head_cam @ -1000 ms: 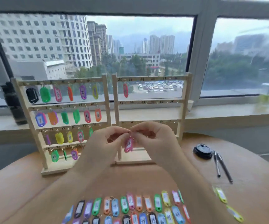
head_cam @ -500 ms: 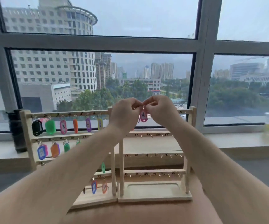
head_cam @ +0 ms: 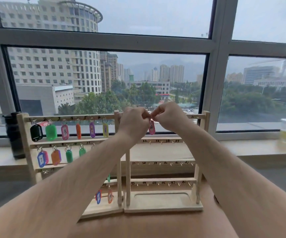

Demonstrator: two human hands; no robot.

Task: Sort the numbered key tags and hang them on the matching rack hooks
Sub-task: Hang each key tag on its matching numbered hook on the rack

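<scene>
Both forearms stretch straight out, wrists level with the top rail of the right-hand pale wooden hook rack (head_cam: 163, 180). The left hand (head_cam: 133, 122) and right hand (head_cam: 169, 115) meet fingertip to fingertip, fingers curled, together pinching the top of a pink oval plastic key tag (head_cam: 152, 127). The tag dangles at six o'clock below the pinch. At nine o'clock stands the left-hand wooden rack (head_cam: 70, 140), hung with coloured tags.

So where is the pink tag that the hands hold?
Head view, centre: the pink tag hangs under the left hand and right hand at top of the right rack.
</scene>
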